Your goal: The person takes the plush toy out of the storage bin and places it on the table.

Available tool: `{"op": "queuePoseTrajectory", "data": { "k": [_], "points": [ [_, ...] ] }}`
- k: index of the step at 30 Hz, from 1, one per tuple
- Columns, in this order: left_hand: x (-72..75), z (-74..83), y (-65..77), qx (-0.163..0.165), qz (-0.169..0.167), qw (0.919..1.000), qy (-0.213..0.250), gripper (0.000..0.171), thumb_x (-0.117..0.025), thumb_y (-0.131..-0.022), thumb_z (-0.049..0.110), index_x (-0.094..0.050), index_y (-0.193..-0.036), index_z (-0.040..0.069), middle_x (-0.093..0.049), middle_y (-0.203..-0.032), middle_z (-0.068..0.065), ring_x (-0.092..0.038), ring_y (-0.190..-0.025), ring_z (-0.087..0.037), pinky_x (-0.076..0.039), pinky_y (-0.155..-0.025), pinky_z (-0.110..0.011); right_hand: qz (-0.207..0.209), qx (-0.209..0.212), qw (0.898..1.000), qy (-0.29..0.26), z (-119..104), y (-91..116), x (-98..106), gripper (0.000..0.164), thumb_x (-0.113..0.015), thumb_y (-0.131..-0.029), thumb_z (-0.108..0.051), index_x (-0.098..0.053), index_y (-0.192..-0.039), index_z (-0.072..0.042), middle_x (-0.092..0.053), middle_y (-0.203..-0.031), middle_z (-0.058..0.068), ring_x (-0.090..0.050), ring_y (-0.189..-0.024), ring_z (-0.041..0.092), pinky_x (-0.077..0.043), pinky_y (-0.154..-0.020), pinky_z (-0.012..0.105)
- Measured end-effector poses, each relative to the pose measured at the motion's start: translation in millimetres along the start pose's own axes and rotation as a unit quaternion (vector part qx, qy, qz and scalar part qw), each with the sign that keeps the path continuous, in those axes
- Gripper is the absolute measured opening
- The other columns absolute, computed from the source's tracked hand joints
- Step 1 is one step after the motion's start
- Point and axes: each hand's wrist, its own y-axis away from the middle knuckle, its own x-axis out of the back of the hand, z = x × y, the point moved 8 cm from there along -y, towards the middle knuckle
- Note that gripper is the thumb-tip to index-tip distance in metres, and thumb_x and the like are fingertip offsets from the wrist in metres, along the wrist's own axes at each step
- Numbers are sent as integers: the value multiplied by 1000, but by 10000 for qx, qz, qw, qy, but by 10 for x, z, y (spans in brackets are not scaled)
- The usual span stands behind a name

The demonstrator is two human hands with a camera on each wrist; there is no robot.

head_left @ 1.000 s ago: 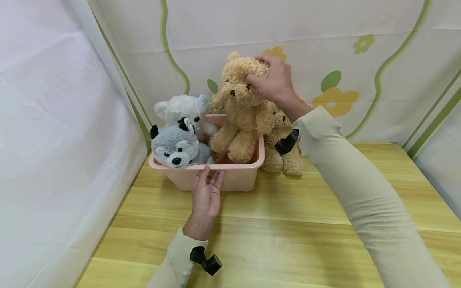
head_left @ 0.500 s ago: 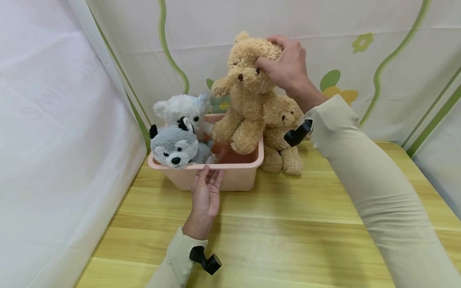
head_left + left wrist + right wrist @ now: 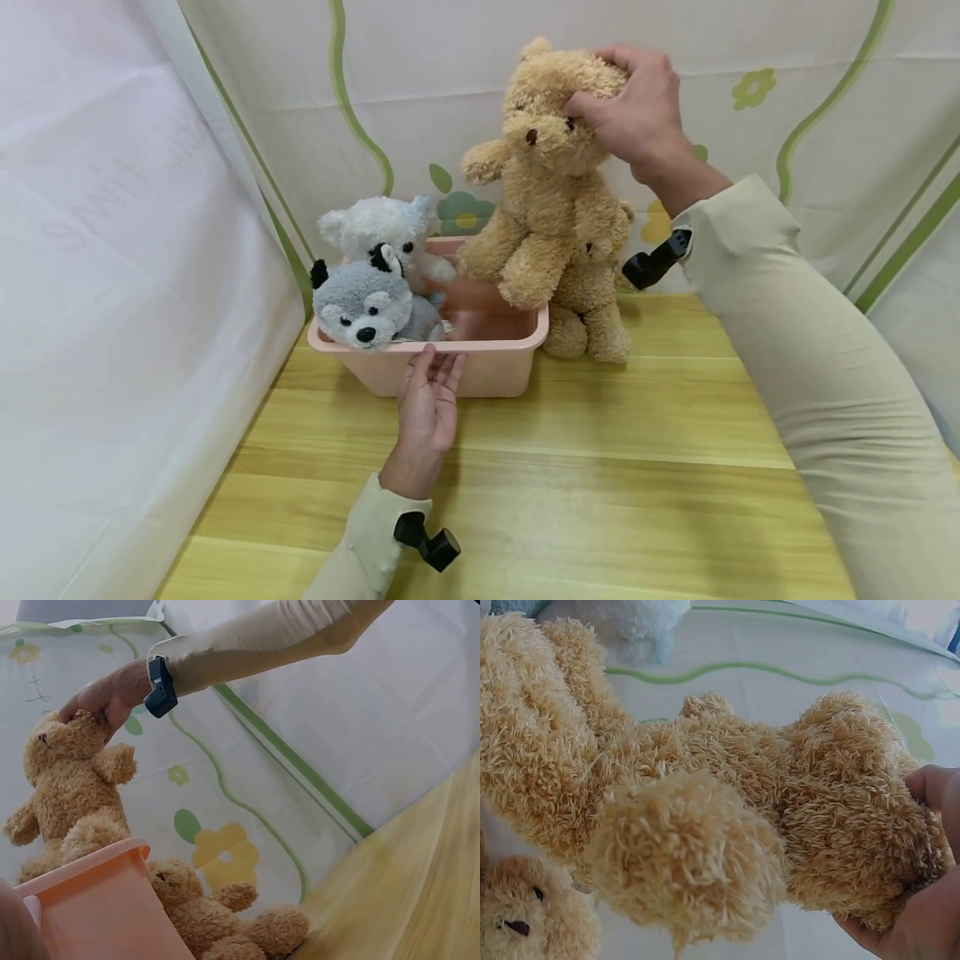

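A tan teddy bear (image 3: 547,183) hangs upright over the right end of a pink plastic bin (image 3: 495,371). My right hand (image 3: 637,112) grips its head from the side, thumb near one eye; the right wrist view shows the fingers around the head of the teddy bear (image 3: 840,817). With thumb on the front rim and fingers beneath it, my left hand (image 3: 429,408) holds the bin. Inside the bin, at its left, sit a grey husky plush (image 3: 363,304) and a white plush (image 3: 382,229) behind it.
A second tan bear (image 3: 588,308) sits on the wooden table (image 3: 600,500) against the bin's right side, partly hidden by the raised bear. White curtains with printed flowers (image 3: 750,87) stand behind and at both sides.
My right hand has lifted the teddy bear up and to the right, from inside the bin to above its right end. My left hand and the bin have stayed put.
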Motion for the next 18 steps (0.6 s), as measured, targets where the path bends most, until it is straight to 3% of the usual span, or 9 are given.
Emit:
{"op": "queuePoseTrajectory", "data": {
  "k": [4,8,18],
  "points": [
    [1,1,2,5,3,10000,11,9,-51,-95,17,-50,-91,10,-54,-87,-3,-61,-85,-14,-56,-89,-26,12,-20,9996,-271,10,-18,104,53,-71,-79,-15,-53,-128,-21,-43,-137,-6,-47,-115,9,-47,-95,26],
    [1,-1,2,-8,-21,10000,21,9,-52,-94,17,-51,-91,9,-55,-87,-3,-61,-85,-14,-56,-89,-26,38,-54,9986,-533,58,-34,238,48,-72,-77,-11,-58,-122,-19,-54,-119,-3,-55,-92,7,-52,-81,22],
    [-2,-9,1,15,-40,10000,-46,8,-51,-95,17,-49,-92,10,-53,-88,-3,-60,-87,-14,-55,-90,-26,-33,-6,9972,-741,319,-48,609,49,-72,-77,-9,-58,-123,-16,-52,-115,-4,-57,-90,8,-54,-65,9]
  ]
}}
